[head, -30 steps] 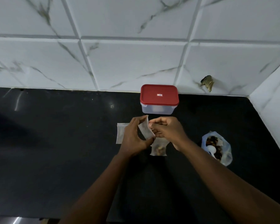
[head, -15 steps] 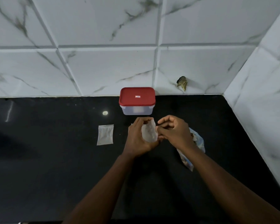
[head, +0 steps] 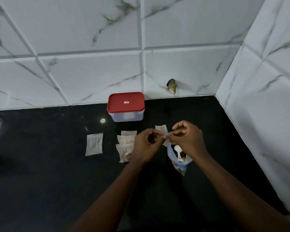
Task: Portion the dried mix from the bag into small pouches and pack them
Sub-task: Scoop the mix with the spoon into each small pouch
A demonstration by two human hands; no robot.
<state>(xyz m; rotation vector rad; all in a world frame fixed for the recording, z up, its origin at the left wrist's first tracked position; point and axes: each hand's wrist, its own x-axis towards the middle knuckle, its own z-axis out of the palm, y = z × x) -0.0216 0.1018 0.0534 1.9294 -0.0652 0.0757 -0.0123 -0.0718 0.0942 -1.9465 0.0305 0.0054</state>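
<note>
My left hand (head: 146,145) and my right hand (head: 187,139) both pinch a small clear pouch (head: 162,132), holding it up between them above the counter. Just below my right hand lies the open bag of dried mix (head: 178,159) with a white scoop (head: 178,151) resting in it. Three filled pouches (head: 125,148) lie overlapped left of my left hand. A flat empty pouch (head: 94,144) lies further left.
A clear box with a red lid (head: 126,106) stands shut against the back wall. The black counter (head: 49,173) ends at tiled walls behind and on the right (head: 266,123). A small dark chip (head: 172,86) marks the back wall tile.
The view has shifted, so everything sits further left and the filled pouches show again. Both hands, with the pouch, have moved right and now sit over the bag.
</note>
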